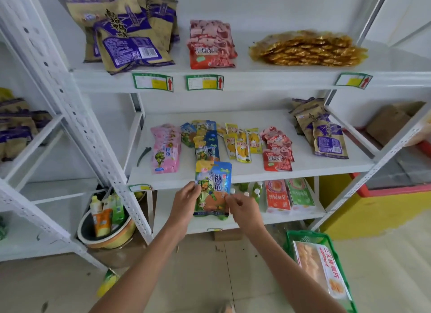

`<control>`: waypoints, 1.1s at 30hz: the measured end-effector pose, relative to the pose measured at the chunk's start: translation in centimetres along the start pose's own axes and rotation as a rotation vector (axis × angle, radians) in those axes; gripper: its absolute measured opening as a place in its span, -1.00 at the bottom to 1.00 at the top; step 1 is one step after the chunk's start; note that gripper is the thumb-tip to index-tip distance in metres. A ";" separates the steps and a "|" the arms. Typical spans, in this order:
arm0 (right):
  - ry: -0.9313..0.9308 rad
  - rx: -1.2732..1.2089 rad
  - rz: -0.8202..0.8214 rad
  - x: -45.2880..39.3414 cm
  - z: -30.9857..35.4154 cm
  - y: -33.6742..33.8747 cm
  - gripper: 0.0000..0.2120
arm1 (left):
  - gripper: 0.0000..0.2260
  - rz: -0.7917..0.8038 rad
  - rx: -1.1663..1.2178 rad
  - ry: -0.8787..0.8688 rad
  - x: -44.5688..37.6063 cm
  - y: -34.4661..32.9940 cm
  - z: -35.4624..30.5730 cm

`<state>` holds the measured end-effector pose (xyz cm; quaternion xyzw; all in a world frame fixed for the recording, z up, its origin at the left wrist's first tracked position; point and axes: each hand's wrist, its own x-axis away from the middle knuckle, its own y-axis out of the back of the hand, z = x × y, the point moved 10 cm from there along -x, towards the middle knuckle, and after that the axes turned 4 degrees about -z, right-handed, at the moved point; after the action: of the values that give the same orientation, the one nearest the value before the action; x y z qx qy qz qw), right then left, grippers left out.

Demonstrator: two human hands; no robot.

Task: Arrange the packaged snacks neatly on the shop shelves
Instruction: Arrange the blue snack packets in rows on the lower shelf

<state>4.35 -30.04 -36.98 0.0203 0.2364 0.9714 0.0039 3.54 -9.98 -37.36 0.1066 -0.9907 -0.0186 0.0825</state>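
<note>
We hold a blue turtle snack packet [213,189] upright in front of the middle shelf [251,172], our left hand [186,197] pinching its left edge and our right hand [242,206] pinching its lower right edge. Just behind it on that shelf lies a row of matching blue packets [206,142], with pink packets [165,149] to their left and yellow packets [242,142] and red packets [277,149] to their right.

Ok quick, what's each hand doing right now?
Left hand: its fingers grip the left edge of the blue turtle snack packet.
Right hand: its fingers pinch the same packet's lower right edge.
</note>
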 end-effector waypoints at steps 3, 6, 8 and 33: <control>-0.039 -0.031 0.005 -4.0 -1.0 -0.7 -0.57 | -0.70 -0.011 -0.031 -0.018 -3.9 -0.4 0.3; -0.077 -0.032 0.011 -9.2 -2.1 -1.8 -0.59 | -0.72 -0.048 -0.119 -0.047 -7.9 -0.4 0.2; -0.068 0.011 0.005 -12.4 -2.9 -2.5 -0.60 | -0.79 -0.030 -0.206 -0.063 -10.4 -0.5 0.5; 0.233 0.684 -0.141 -36.4 9.2 -7.9 -0.61 | -0.35 -0.323 -0.835 -0.133 -22.1 -0.1 4.3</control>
<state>41.03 -19.46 -33.80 -0.1066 0.5472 0.8293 0.0371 24.14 -5.27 -45.18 0.2162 -0.8721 -0.4361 0.0504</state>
